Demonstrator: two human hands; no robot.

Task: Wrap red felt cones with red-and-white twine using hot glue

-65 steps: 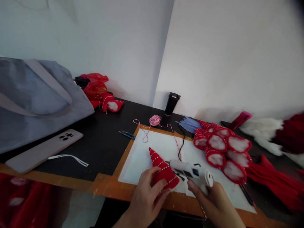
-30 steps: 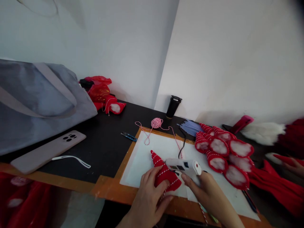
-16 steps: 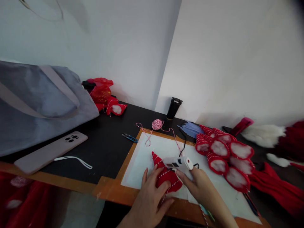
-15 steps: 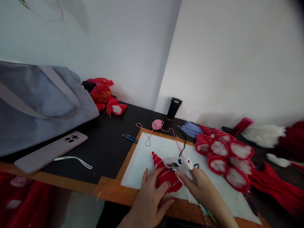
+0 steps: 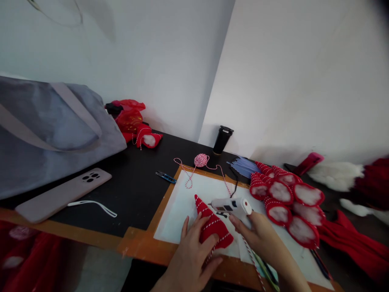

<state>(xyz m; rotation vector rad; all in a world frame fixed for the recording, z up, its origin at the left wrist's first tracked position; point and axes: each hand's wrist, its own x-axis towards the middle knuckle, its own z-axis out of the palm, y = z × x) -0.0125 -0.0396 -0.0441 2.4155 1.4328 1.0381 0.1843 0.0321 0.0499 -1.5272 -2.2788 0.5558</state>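
Observation:
A small red felt cone (image 5: 216,230), wound with red-and-white twine, lies on the white paper. My left hand (image 5: 194,245) grips it from the left, fingers over its top and thumb along the near side. In my right hand (image 5: 253,229) is a white hot glue gun (image 5: 232,206), its nozzle pointing left just beside the cone's upper part. The grip of the gun is mostly hidden by my fingers. A length of red-and-white twine (image 5: 252,255) runs down beneath my right wrist.
Behind the paper (image 5: 176,211) sits a ball of twine (image 5: 201,160). Blue thread snips (image 5: 165,177) lie left of it. Several stuffed red cones (image 5: 281,190) are piled at right, near blue sticks (image 5: 244,166). A black tumbler (image 5: 223,139), phone (image 5: 63,194) and grey bag (image 5: 60,134) stand around.
My right hand has drawn the glue gun a little to the right, off the cone, uncovering more of the cone and its twine. My left hand stays in place.

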